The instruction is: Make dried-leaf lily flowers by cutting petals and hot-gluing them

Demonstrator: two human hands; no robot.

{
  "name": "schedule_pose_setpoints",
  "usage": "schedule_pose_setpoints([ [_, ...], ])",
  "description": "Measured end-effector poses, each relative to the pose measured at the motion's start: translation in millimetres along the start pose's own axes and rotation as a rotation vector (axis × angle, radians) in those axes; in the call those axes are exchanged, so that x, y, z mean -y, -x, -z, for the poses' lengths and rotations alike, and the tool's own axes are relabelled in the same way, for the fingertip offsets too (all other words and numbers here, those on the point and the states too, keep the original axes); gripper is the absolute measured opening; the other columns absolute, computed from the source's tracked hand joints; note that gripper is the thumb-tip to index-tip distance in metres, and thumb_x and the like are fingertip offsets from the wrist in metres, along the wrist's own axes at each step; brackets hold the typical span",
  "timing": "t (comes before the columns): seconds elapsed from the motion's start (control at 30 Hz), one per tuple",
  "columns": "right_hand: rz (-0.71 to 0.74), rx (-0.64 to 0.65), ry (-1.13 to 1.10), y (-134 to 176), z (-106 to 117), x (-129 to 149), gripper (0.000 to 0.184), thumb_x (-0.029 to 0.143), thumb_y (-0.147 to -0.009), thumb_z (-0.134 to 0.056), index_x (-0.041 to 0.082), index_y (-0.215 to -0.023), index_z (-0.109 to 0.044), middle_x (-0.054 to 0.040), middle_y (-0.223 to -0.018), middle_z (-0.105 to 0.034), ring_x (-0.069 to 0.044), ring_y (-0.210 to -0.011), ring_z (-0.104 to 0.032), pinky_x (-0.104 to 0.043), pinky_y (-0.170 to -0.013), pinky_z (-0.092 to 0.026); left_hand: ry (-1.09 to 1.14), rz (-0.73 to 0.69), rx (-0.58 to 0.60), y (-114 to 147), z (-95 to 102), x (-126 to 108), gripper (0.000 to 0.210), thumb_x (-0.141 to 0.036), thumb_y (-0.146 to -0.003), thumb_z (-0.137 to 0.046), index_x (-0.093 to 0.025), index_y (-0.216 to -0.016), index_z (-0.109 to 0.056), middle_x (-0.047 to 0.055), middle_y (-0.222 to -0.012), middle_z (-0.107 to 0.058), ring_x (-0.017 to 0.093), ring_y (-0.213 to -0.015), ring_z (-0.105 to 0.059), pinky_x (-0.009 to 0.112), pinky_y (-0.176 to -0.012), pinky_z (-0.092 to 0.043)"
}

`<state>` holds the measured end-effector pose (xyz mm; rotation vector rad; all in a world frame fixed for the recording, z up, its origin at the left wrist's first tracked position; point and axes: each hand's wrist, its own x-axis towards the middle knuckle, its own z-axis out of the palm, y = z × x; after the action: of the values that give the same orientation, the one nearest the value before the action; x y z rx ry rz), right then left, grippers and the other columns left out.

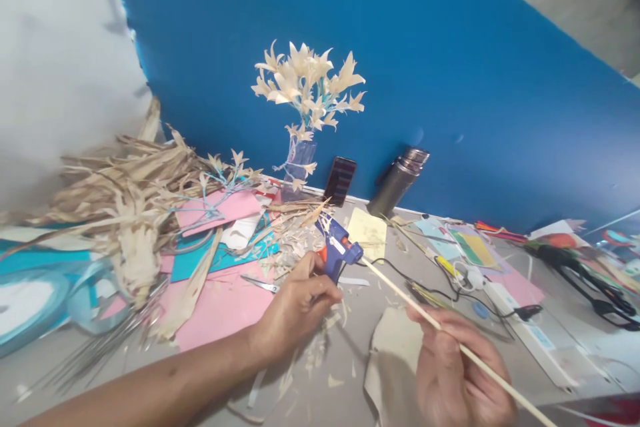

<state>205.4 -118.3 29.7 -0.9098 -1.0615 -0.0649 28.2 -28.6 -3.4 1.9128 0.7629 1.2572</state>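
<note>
Pale stick (391,284) slants up to the near end of the blue glue gun (341,245)

The stick's long axis runs from the lower right up and leftward, its upper tip coming to the end of the gun that faces the right hand (460,360). That hand has the stick, fingers curled with the thumb folded against it and no gap showing, gripping partway along so that a free length reaches forward to the gun. The left hand (297,303) is nearer the gun, just to its lower left; its fingers bend in around the handle by the orange trigger (323,253), and they seem to be closed on it. The gun sits between the two hands, above the worktop (353,340), its body slanting up and away to the left.

Much of the handle is hidden behind the left fingers. Whether the tip sits inside the gun or only touches it is hard to make out. The gun's far end blends into the scattered husk scraps (299,240) behind it, and the stick's lower end and the right wrist are cut off by the bottom edge
</note>
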Motion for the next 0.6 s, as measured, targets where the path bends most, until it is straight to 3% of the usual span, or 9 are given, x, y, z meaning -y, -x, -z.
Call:
schedule_pose_setpoints([
  [0.1, -0.059, 0.046, -0.065, 0.2, 5.7, -5.3, 0.004, 0.02, -0.089, -0.064, 0.017, -0.091, -0.066, -0.0053, -0.086, -0.067, -0.022, -0.072, -0.071, -0.042, -0.065, -0.06, 0.006, -0.013, -0.001, 0.6, -0.6, 0.7, 0.025, -0.004, -0.081, -0.059, -0.022, -0.077, -0.075, 0.004, -0.089, -0.053, 0.017, -0.087, -0.055, 0.029, -0.079, -0.047],
  [0.4, -0.06, 0.039, -0.091, 1.9, 6.4, -6.1, 0.005, 0.017, -0.089, -0.063, 0.017, -0.093, -0.067, -0.0057, -0.089, -0.068, -0.022, -0.076, -0.072, -0.043, -0.071, -0.06, 0.005, -0.01, 0.016, 2.3, -2.7, 2.4, 0.023, -0.005, -0.082, -0.059, -0.022, -0.079, -0.074, 0.003, -0.09, -0.052, 0.016, -0.087, -0.055, 0.029, -0.079, -0.047],
  [0.6, -0.054, 0.007, -0.014, 7.2, 0.5, -3.1, 0.002, 0.02, -0.089, -0.063, 0.018, -0.089, -0.064, -0.0055, -0.089, -0.067, -0.022, -0.075, -0.07, -0.044, -0.069, -0.059, -0.026, -0.076, 0.026, 2.7, -2.0, 2.6, 0.024, -0.004, -0.083, -0.058, -0.022, -0.08, -0.074, 0.004, -0.09, -0.051, 0.017, -0.087, -0.054, 0.029, -0.076, -0.046],
])
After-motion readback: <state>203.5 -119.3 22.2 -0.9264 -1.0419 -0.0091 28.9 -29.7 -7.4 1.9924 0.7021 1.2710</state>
